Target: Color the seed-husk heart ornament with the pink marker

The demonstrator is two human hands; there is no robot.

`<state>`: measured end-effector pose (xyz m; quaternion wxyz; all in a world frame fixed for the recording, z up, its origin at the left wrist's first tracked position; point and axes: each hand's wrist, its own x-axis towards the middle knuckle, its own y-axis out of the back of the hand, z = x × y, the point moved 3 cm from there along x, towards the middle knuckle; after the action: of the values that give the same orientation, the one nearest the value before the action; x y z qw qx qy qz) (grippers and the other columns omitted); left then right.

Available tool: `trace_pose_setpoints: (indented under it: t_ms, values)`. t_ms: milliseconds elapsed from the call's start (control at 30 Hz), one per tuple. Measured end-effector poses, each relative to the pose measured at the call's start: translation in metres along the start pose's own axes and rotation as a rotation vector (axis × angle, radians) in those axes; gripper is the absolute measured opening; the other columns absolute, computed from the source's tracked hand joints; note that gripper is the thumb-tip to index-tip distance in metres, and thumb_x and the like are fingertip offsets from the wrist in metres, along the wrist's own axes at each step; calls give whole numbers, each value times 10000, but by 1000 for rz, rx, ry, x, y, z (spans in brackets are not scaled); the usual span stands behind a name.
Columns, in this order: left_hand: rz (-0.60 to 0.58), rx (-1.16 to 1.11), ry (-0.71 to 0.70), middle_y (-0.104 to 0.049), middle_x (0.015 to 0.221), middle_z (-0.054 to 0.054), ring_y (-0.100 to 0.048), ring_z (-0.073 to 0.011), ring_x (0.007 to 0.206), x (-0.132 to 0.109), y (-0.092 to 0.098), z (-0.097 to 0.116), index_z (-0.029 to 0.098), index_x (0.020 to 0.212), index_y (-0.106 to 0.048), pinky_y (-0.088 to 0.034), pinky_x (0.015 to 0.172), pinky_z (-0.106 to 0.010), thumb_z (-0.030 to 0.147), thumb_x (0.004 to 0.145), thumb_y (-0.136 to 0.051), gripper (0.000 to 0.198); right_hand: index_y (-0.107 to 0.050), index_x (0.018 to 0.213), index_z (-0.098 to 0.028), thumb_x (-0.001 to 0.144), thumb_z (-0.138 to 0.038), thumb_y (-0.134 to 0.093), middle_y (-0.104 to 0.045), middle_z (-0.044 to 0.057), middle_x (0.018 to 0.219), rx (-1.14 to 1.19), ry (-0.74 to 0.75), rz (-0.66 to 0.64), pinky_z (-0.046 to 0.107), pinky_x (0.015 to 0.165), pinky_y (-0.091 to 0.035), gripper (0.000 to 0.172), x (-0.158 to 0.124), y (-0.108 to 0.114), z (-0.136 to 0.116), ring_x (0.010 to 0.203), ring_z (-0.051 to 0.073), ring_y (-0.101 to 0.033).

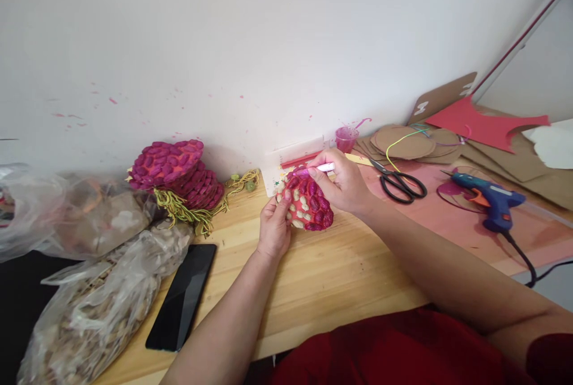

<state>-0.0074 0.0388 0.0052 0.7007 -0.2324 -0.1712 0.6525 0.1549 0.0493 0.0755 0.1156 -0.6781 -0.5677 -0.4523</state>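
Observation:
My left hand (pixel 274 227) grips the left edge of a red disc covered with shells (pixel 308 206), some pale and some painted magenta, held tilted just above the wooden table (pixel 326 277). My right hand (pixel 344 185) is closed around a thin white-handled brush (pixel 320 168) whose magenta tip touches the disc's upper edge. A small cup of magenta paint (pixel 346 138) stands behind, by the wall.
A stack of finished magenta shell discs (pixel 176 173) with yellow-green tassels lies at left. Plastic bags of shells (pixel 102 295) and a black phone (pixel 182 295) sit near the front edge. Scissors (pixel 398 183), a blue glue gun (pixel 490 199) and cardboard circles (pixel 405 143) lie at right.

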Motion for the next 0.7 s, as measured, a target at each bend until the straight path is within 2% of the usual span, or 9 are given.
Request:
trace_pose_setpoints:
  t_ms: [133, 333, 500, 700]
  values:
    - [11, 6, -2, -761, 737, -30, -680, -145, 629, 0, 0, 0, 168, 910, -756, -512, 558, -228, 422, 655, -908, 391, -615, 897, -222, 944, -286, -601, -681, 32, 856, 34, 4, -45, 341, 768, -470, 80, 0, -1, 0, 812, 188, -621]
    - [-9, 7, -1, -790, 863, -57, -711, -156, 694, 0, 0, -1, 171, 973, -754, -564, 680, -270, 436, 690, -887, 410, -601, 896, -224, 935, -282, -602, -681, 33, 850, -8, -37, 12, 351, 766, -467, 70, 1, 2, 2, 801, 194, -619]
    - [-12, 30, -8, -779, 815, -40, -688, -134, 631, 1, 1, -2, 166, 932, -743, -557, 668, -269, 454, 692, -882, 399, -598, 868, -228, 942, -277, -601, -680, 31, 844, 34, -5, -53, 342, 752, -475, 89, -1, -3, -5, 803, 190, -617]
    - [-7, 25, 1, -782, 826, -48, -690, -141, 639, 1, 1, -2, 166, 977, -746, -534, 614, -248, 452, 677, -892, 440, -597, 898, -222, 935, -297, -604, -683, 47, 857, -25, -57, 47, 360, 757, -474, 84, 0, 2, 0, 796, 198, -615]
